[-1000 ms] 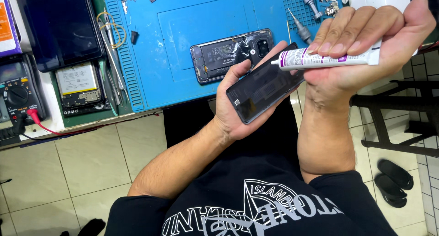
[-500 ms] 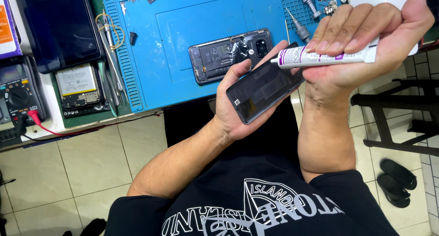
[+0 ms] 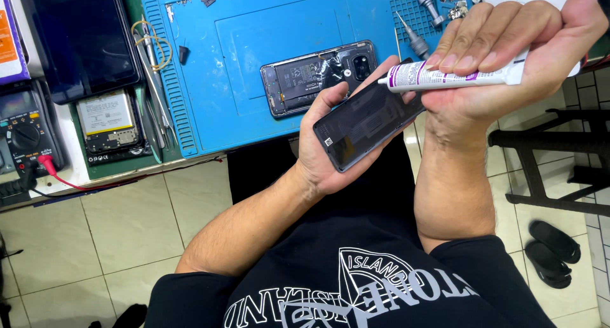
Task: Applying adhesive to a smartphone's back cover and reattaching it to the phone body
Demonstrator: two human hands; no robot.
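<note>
Cradling a dark phone back cover (image 3: pixel 367 126) in the left hand (image 3: pixel 330 143), tilted up near the body, the person is squeezing a white glue tube (image 3: pixel 454 75) in the right hand (image 3: pixel 508 54), its nozzle meeting the cover's edge, with the opened phone (image 3: pixel 311 77) lying just beyond on the blue mat (image 3: pixel 254 35).

Glossy dark back cover (image 3: pixel 365 124), matt blue mat (image 3: pixel 254 42)

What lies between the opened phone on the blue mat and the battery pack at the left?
In the head view, between the opened phone and the battery pack lie bare blue mat and metal tweezers along its edge.
</note>
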